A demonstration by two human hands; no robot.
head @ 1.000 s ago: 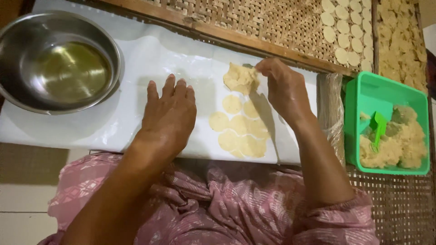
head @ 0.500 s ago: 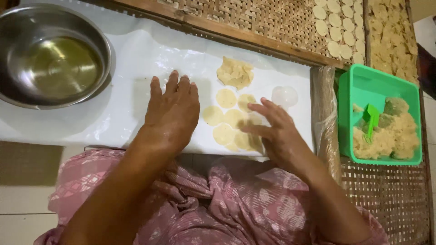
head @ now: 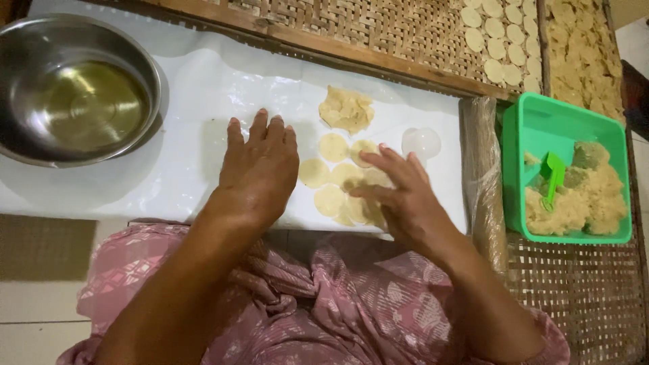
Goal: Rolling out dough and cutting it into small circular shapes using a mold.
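Pale yellow dough discs point(head: 341, 189) lie in a loose cluster on a white plastic sheet point(head: 176, 155), and the right hand point(head: 399, 196) is laid over the near ones, fingers spread and flat, nothing clamped in the grip. The left hand point(head: 260, 169) is pressed palm down on the bare sheet just beside the discs, fingers apart, holding nothing.

The discs are judged thin, soft and light, probably a little oily and easily torn or stretched; each would best be lifted by sliding the fingertips under an edge rather than pinching the middle.

Beyond the discs, a ragged sheet of leftover dough point(head: 346, 108) rests at the far edge of the cluster, and a small round translucent cutter or lid point(head: 421, 142) lies near it to the right; which of the two it is cannot be told.

A steel bowl point(head: 40, 142) holding a clear yellowish liquid is set at the left end of the sheet. To the right, a green plastic tub point(head: 541, 128) contains a mass of dough point(head: 588, 196) with a green scraper point(head: 554, 177) stuck in it. Woven bamboo trays point(head: 378, 30) lie behind, one carrying rows of finished discs point(head: 500, 40). A pink patterned garment point(head: 324, 304) fills the foreground.
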